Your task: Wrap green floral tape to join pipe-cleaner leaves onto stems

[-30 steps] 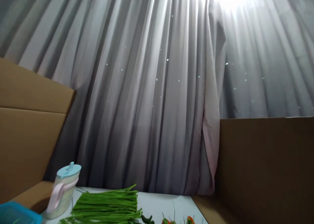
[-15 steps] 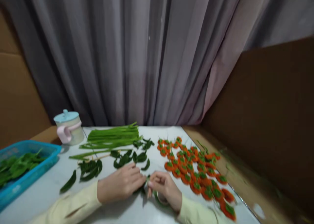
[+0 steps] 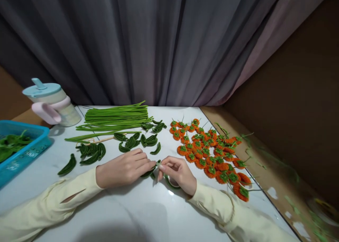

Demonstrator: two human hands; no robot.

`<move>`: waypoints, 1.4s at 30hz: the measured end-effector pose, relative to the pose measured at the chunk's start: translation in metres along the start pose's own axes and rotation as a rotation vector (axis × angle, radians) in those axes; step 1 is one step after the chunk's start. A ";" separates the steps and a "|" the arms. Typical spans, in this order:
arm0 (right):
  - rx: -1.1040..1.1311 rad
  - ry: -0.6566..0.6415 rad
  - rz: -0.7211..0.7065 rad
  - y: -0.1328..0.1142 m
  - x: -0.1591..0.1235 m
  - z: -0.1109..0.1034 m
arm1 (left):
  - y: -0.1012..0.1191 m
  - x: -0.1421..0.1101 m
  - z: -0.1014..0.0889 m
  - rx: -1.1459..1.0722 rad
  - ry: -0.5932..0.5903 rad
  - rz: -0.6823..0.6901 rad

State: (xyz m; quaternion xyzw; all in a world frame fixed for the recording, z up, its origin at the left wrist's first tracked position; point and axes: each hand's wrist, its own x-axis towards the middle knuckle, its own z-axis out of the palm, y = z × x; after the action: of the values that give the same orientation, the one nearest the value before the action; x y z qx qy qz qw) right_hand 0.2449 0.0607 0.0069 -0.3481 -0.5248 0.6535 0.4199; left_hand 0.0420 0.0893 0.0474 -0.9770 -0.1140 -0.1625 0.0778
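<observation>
Both my hands rest on the white table (image 3: 127,213), fingertips meeting at its middle. My left hand (image 3: 123,169) and my right hand (image 3: 176,170) pinch the same small green pipe-cleaner leaf (image 3: 151,171) from either side. A roll of green tape (image 3: 169,182) lies under my right palm, mostly hidden. Several finished dark green leaves (image 3: 132,141) lie just beyond my left hand. A pile of orange pipe-cleaner fruits with green caps (image 3: 209,152) spreads to the right of my right hand.
A bundle of straight green pipe cleaners (image 3: 116,116) lies at the back. A cup with a blue lid and pink handle (image 3: 50,104) stands at the back left. A blue basket (image 3: 18,148) with green pieces sits at the left. Brown cardboard (image 3: 291,104) walls the right side; a grey curtain (image 3: 159,44) hangs behind.
The view has tilted down from the curtain to the table, bringing both hands and the orange pile into sight. The hands keep the same pinch on the leaf.
</observation>
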 end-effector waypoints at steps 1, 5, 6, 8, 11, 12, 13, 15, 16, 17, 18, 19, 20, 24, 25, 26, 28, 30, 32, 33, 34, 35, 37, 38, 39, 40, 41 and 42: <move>-0.002 0.002 0.000 0.000 0.000 0.000 | 0.000 0.000 0.000 -0.023 0.000 -0.021; -0.003 0.000 -0.005 -0.001 0.000 0.000 | 0.001 0.000 0.002 -0.092 -0.001 -0.082; -0.006 0.003 -0.008 -0.002 0.000 0.000 | 0.001 -0.001 0.003 -0.098 0.003 -0.085; -0.014 0.012 -0.009 -0.002 0.000 0.001 | 0.001 -0.001 0.004 -0.099 0.010 -0.085; -0.014 0.020 0.006 -0.003 0.000 0.002 | 0.001 -0.002 0.004 -0.077 0.016 -0.070; -0.005 0.021 0.018 -0.003 0.000 0.002 | 0.001 -0.002 0.003 -0.067 0.018 -0.055; 0.005 0.021 0.031 -0.003 0.000 0.002 | 0.001 -0.002 0.003 -0.056 0.020 -0.037; 0.022 0.012 0.054 -0.003 0.000 0.003 | 0.000 -0.001 0.001 -0.035 0.022 -0.001; 0.028 0.007 0.058 -0.002 0.001 0.003 | 0.000 -0.001 0.000 -0.024 0.017 0.010; 0.031 0.001 0.055 -0.002 0.001 0.003 | 0.000 0.000 0.000 -0.015 0.011 0.017; 0.030 -0.004 0.046 -0.001 0.001 0.003 | 0.000 0.000 -0.001 -0.006 0.004 0.020; 0.031 -0.006 0.033 0.000 0.001 0.003 | -0.001 0.000 -0.001 0.002 0.000 0.022; 0.032 -0.006 0.020 0.001 0.002 0.003 | -0.001 0.000 -0.001 0.008 -0.004 0.025; 0.036 -0.007 0.001 0.002 0.002 0.002 | -0.001 -0.001 0.002 0.037 0.007 0.043; 0.036 -0.009 0.001 0.002 0.002 0.002 | -0.001 -0.002 0.003 0.044 0.011 0.041; 0.034 -0.009 0.000 0.002 0.002 0.002 | -0.001 -0.002 0.004 0.048 0.020 0.034; 0.028 -0.008 0.000 0.001 0.002 0.002 | 0.000 -0.002 0.006 0.039 0.052 0.002; 0.024 -0.008 -0.002 0.001 0.002 0.001 | 0.001 -0.002 0.008 0.035 0.102 -0.025; 0.032 -0.008 -0.012 0.001 0.002 0.001 | 0.003 -0.001 0.010 0.070 0.149 -0.021; 0.036 -0.008 -0.020 0.001 0.002 0.001 | 0.004 0.000 0.010 0.099 0.163 -0.010; 0.039 -0.008 -0.028 0.002 0.002 0.001 | 0.004 0.000 0.011 0.128 0.172 0.002; 0.040 -0.008 -0.031 0.002 0.002 0.002 | 0.005 0.000 0.012 0.151 0.175 0.009; 0.038 -0.009 -0.029 0.002 0.003 0.002 | 0.007 0.000 0.013 0.173 0.170 0.005; 0.037 -0.010 -0.026 0.003 0.003 0.002 | 0.007 -0.001 0.013 0.176 0.163 -0.004; 0.038 -0.009 -0.024 0.003 0.003 0.002 | 0.008 -0.001 0.014 0.176 0.157 -0.013; 0.039 -0.009 -0.021 0.003 0.003 0.002 | 0.008 -0.001 0.014 0.173 0.153 -0.023; 0.039 -0.009 -0.019 0.003 0.003 0.002 | 0.008 -0.001 0.014 0.166 0.153 -0.032; 0.041 -0.010 -0.019 0.003 0.003 0.002 | 0.009 -0.002 0.014 0.157 0.156 -0.039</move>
State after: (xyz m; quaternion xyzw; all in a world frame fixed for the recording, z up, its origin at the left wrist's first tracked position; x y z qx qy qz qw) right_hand 0.2416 0.0628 0.0046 -0.3313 -0.5165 0.6619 0.4306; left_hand 0.0468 0.0834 0.0326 -0.9498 -0.1391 -0.2303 0.1597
